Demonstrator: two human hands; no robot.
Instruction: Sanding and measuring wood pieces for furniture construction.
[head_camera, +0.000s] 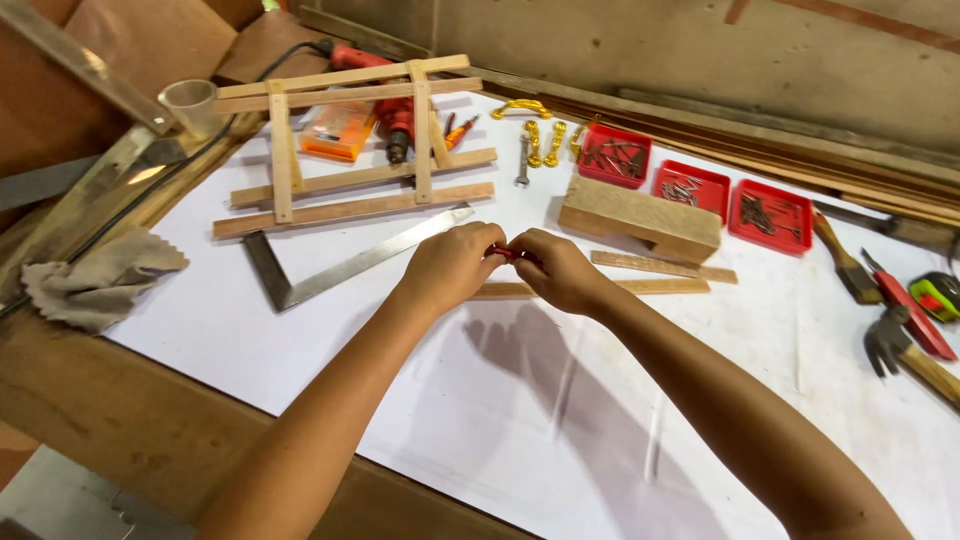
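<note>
My left hand (452, 264) and my right hand (557, 270) meet over the white sheet (330, 330), fingers pinched together on a small red object (503, 253) between them, most of it hidden. Just beyond my hands lies a thin wooden strip (655, 286). A steel try square (340, 265) lies to the left of my left hand. Farther back sits a wooden slat frame (350, 150).
A wooden block (640, 215) and three red trays of nails and screws (690, 185) sit at the back right. Yellow handles (540, 135), a red drill (395, 110), an orange box (338, 130), a plastic cup (190, 103), a cloth (100, 280), a hammer (905, 350), a brush (845, 262), and a tape measure (937, 295) surround the sheet.
</note>
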